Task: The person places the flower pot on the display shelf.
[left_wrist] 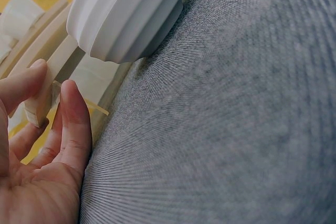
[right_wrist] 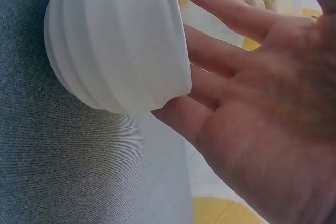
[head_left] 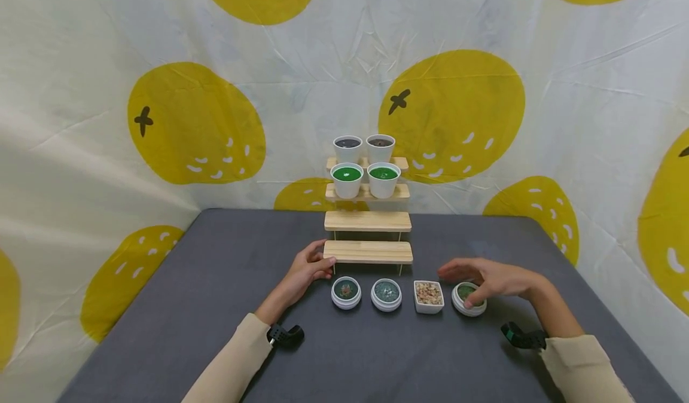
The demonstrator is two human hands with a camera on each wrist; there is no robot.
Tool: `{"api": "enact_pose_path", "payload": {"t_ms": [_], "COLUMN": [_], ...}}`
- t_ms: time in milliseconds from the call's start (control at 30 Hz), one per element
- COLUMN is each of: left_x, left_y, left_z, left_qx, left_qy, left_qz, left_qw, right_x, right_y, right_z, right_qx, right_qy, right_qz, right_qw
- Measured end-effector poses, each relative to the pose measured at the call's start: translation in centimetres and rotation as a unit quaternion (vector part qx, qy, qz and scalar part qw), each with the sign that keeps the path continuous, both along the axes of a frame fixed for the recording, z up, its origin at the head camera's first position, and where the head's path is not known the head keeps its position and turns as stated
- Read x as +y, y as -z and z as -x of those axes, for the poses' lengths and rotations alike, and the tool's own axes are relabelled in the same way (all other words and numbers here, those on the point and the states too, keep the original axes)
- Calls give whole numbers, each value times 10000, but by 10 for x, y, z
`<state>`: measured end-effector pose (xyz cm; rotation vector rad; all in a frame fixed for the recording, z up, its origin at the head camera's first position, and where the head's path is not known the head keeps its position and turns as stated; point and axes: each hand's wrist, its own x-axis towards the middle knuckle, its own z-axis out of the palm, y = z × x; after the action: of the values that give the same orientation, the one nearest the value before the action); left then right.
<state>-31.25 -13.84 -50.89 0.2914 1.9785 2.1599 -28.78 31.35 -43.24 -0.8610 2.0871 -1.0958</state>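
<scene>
My left hand pinches the left end of the lowest step of a tiered wooden stand. In the left wrist view the thumb lies on one side of the board end and fingers curl behind it. Over at the right, my right hand arches above a round white ribbed bowl with green contents. Its thumb overlaps the bowl's front rim in the head view. Loosely extended fingers pass behind the bowl in the right wrist view.
Left of that bowl stand a square white dish of pale chopped bits and two round white bowls, one greenish, one darker. White cups with green and dark contents fill the stand's upper steps. A patterned curtain hangs behind the grey table.
</scene>
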Motion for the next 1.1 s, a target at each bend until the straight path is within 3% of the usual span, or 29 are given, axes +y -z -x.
{"api": "enact_pose_path", "payload": {"t_ms": [300,767,967,1100], "left_x": [0,0,0,0], "left_y": [-1,-2,-1,-1], "left_z": [-1,-1,-1,-1], "left_qx": [48,25,-16,-27], "left_qy": [-18,21,12,-13], "left_qz": [4,65,54,100], "left_qw": [10000,10000,10000,9999], "right_x": [5,20,22,21], "right_y": [3,13,14,15], "right_z": [2,7,8,7], "right_qx": [-192,-575,-646,-454], "right_qy": [-115,-616,-587,-516], "right_qz": [138,642,616,573], "right_qw": [9997,9944,9943,9960]}}
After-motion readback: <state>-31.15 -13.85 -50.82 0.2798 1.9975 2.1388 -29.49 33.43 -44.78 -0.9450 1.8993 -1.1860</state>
